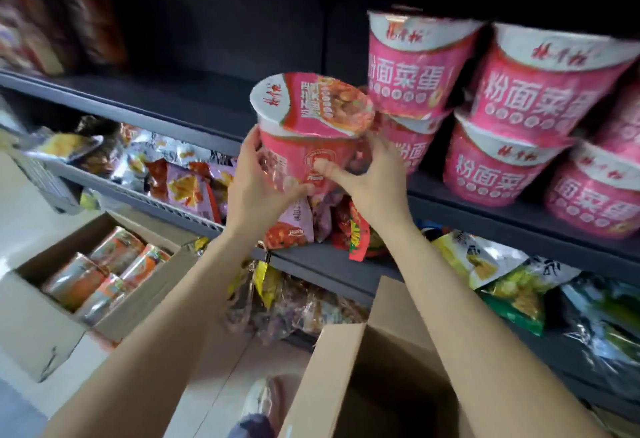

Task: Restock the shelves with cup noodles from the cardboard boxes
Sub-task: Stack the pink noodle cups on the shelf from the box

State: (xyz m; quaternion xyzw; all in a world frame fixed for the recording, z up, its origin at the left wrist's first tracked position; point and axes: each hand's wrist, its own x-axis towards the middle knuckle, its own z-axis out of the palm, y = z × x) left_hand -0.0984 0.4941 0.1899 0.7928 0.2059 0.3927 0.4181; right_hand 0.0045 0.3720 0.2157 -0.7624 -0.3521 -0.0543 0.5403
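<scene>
Got one pink cup noodle tub (311, 126) up in both hands, right at the front edge of the upper shelf (194, 91), just left of the stacked pink tubs (540, 91) already there. My left hand (256, 188) cups its lower left side and my right hand (367, 178) takes the right, fingers (325, 166) wrapped and pressed on the wall. It's tilted toward me, so the white-rimmed foil lid shows; the wrap looks glossy, probably a bit slippery. I'd call this the placing step: next it needs levelling and sliding into the dark bare stretch beside the stack. An open cardboard box (349, 351) sits below, another box (69, 295) of orange cups to the left.
</scene>
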